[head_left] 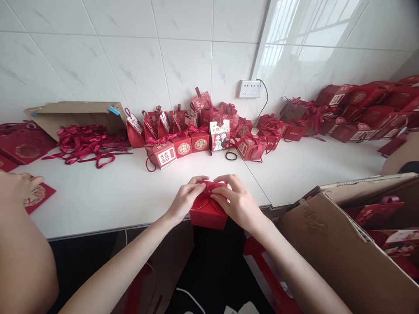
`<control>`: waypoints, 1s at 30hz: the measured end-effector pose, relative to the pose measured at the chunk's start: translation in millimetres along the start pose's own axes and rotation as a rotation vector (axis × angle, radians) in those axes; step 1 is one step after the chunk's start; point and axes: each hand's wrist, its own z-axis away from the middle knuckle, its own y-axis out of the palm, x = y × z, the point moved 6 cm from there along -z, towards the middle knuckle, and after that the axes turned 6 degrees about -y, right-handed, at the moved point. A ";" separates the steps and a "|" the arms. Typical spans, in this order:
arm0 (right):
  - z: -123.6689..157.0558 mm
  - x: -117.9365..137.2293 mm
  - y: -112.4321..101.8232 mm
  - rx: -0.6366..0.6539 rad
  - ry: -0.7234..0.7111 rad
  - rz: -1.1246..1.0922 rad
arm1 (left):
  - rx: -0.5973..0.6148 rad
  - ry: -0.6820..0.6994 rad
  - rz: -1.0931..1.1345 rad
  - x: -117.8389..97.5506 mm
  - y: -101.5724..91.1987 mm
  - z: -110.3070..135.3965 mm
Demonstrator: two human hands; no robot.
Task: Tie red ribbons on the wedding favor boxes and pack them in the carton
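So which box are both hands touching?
The red gift box front and centre, left hand and right hand on top; the ribbon-tied gift boxes stand farther back.

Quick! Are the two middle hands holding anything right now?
Left hand: closed, holding the red box by its top.
Right hand: closed, holding the same red box's top.

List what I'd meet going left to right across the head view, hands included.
Another person's hand → ribbons → left hand → held box → right hand → near carton.
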 end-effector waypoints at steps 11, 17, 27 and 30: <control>9.1 5.2 -16.5 0.157 -0.157 0.256 | -0.226 0.230 -0.592 -30.7 -27.1 15.6; 15.2 7.9 -18.3 0.157 -0.206 0.383 | -0.236 0.339 -0.754 -49.4 -7.1 40.7; 27.2 -11.2 -13.2 0.129 0.385 -0.025 | -0.224 0.441 -0.784 -38.2 0.5 46.7; 28.4 -9.4 -4.4 0.160 0.572 -0.155 | -0.180 0.457 -0.755 -35.5 4.0 46.8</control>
